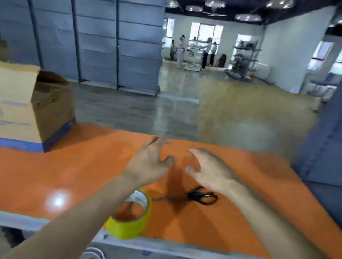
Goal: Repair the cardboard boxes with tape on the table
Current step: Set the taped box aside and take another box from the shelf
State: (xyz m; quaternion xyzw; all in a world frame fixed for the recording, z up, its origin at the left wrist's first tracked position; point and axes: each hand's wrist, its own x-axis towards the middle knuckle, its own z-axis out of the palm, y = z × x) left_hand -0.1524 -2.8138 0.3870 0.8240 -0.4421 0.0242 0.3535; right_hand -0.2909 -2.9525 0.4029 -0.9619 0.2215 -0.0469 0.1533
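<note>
Two cardboard boxes sit at the far left of the orange tabletop (24, 173): a pale box (1, 102) in front and a darker box (55, 102) just behind it, both well apart from the hands. A yellow tape roll (129, 219) stands near the front edge, under the left forearm. The left hand (149, 161) is over mid-table, fingers spread, holding nothing. Black scissors (202, 197) lie below the right wrist. The right hand (208, 171), near the left, is loosely open and empty.
</note>
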